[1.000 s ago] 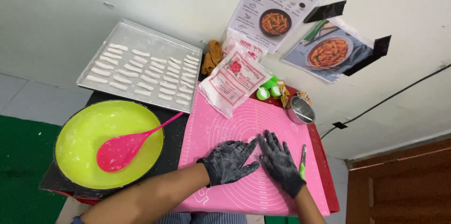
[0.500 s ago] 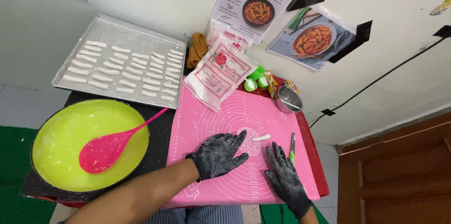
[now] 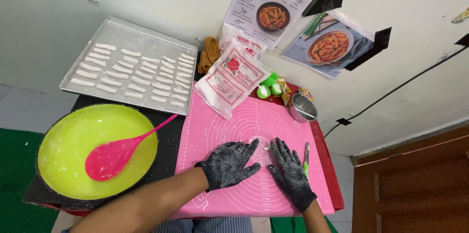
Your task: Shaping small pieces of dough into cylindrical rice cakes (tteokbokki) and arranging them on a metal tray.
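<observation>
Both my hands wear black gloves dusted with white flour and lie flat on a pink silicone mat (image 3: 234,125). My left hand (image 3: 228,164) and my right hand (image 3: 289,172) rest side by side, fingers spread. A small white piece of dough (image 3: 266,148) peeks out between their fingertips. A green-handled knife (image 3: 306,158) lies just right of my right hand.
A lime-green bowl (image 3: 73,135) holding a pink spatula (image 3: 117,154) sits at left. Behind it is a metal tray (image 3: 124,30) with several rows of white dough sticks. Flour bags (image 3: 233,79), green cups (image 3: 269,88) and a small steel cup (image 3: 303,110) stand by the wall.
My right hand has moved left, back beside the left hand, and now covers most of the dough piece that lay exposed on the mat half a second ago.
</observation>
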